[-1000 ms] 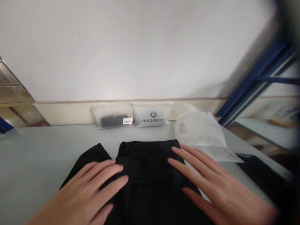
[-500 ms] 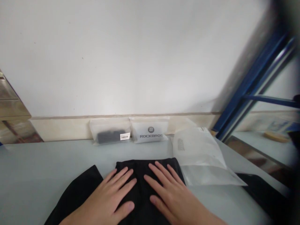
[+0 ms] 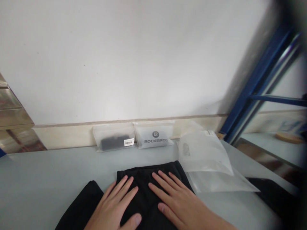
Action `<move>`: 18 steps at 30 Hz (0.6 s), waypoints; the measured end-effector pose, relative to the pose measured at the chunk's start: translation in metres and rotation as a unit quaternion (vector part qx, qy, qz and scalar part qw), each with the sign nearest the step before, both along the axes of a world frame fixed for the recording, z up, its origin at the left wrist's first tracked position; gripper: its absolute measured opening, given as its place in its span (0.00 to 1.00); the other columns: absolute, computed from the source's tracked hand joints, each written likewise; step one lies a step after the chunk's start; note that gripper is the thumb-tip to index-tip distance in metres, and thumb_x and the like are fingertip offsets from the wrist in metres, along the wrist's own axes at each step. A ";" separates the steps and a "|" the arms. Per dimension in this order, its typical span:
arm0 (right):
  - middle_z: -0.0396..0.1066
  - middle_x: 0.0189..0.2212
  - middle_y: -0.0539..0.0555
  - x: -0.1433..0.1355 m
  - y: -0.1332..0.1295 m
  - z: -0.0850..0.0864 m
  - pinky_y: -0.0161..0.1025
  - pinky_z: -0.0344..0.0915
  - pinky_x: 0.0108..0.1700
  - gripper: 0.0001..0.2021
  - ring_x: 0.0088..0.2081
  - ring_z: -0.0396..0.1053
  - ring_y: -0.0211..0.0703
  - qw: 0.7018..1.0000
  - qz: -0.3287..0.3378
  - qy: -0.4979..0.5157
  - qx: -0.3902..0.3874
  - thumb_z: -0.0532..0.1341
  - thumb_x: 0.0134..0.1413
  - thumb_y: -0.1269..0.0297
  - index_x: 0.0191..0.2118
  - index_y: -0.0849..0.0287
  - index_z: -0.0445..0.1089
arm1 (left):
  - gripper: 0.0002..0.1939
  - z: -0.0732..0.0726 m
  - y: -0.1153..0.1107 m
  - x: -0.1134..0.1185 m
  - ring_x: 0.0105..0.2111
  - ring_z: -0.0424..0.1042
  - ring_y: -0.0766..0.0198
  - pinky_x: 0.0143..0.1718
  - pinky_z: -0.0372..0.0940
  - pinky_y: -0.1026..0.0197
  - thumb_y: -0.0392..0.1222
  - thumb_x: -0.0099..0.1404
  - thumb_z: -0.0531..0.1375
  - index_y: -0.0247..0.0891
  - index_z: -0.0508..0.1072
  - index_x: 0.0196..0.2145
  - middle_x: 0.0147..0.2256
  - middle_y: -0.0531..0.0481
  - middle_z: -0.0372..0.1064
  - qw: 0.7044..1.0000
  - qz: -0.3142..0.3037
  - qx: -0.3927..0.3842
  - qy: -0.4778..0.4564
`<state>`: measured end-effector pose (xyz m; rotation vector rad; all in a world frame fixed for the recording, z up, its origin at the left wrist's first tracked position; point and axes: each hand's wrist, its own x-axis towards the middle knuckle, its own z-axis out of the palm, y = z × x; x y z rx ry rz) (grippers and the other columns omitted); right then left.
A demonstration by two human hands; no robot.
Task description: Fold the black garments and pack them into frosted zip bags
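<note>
A black garment (image 3: pixel 144 198) lies spread on the grey table, its straight hemmed edge toward the wall. Flat on its left part rests my left hand (image 3: pixel 117 203), fingers spread. My right hand (image 3: pixel 175 198) presses on the right part the same way, fingers apart and thumb out. Left of my left hand, another black cloth piece (image 3: pixel 80 206) extends; its link to the garment is hidden beneath my arm. Neither hand grips anything. The garment's near end runs out of the picture.
Against the wall lean a frosted bag (image 3: pixel 114 137) with a dark item and a white ROCKBROS bag (image 3: pixel 155 135). Clear plastic bags (image 3: pixel 206 153) lie to the right, touching the garment's side. A black item (image 3: pixel 271 195) and a blue frame (image 3: pixel 249 92) are further right.
Both hands stay flat on the garment, with my left hand shifted slightly to the right. The left cloth piece's far end sits lower in view. The camera has tilted slightly.
</note>
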<state>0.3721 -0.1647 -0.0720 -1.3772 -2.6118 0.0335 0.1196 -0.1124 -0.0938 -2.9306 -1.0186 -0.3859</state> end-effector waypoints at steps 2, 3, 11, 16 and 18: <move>0.52 0.61 0.57 -0.002 -0.003 -0.001 0.55 0.59 0.55 0.22 0.60 0.52 0.53 1.000 0.001 -0.019 0.023 0.49 0.65 0.57 0.62 0.53 0.53 | 0.24 0.001 0.001 0.001 0.52 0.65 0.48 0.47 0.68 0.46 0.53 0.63 0.56 0.44 0.65 0.55 0.55 0.44 0.59 1.000 -0.008 0.012 0.003; 0.54 0.60 0.57 -0.004 -0.003 -0.001 0.55 0.60 0.55 0.22 0.59 0.54 0.54 0.999 0.000 -0.029 0.043 0.50 0.64 0.58 0.62 0.54 0.54 | 0.24 0.001 0.002 0.002 0.52 0.66 0.48 0.46 0.68 0.46 0.52 0.63 0.56 0.43 0.66 0.55 0.55 0.44 0.60 1.000 -0.011 0.020 0.005; 0.69 0.37 0.57 -0.028 0.101 0.052 0.47 0.64 0.44 0.15 0.41 0.66 0.48 0.957 -0.118 -0.057 0.259 0.53 0.59 0.74 0.51 0.66 0.64 | 0.24 -0.006 0.009 0.000 0.50 0.68 0.50 0.45 0.70 0.50 0.53 0.61 0.58 0.47 0.67 0.54 0.54 0.47 0.62 0.999 -0.026 0.027 -0.026; 0.66 0.44 0.55 -0.031 0.185 0.067 0.47 0.66 0.44 0.11 0.43 0.67 0.45 0.940 -0.147 -0.066 0.300 0.58 0.61 0.62 0.46 0.62 0.66 | 0.23 -0.001 0.011 0.004 0.50 0.67 0.47 0.44 0.70 0.48 0.54 0.64 0.55 0.41 0.69 0.53 0.54 0.43 0.61 0.999 -0.038 0.020 0.025; 0.66 0.44 0.55 -0.030 0.195 0.062 0.47 0.67 0.44 0.11 0.42 0.67 0.44 0.940 -0.138 -0.066 0.305 0.58 0.61 0.61 0.46 0.62 0.66 | 0.24 -0.001 0.012 0.005 0.51 0.67 0.47 0.44 0.70 0.47 0.55 0.64 0.54 0.41 0.69 0.52 0.54 0.43 0.61 0.999 -0.039 0.010 0.032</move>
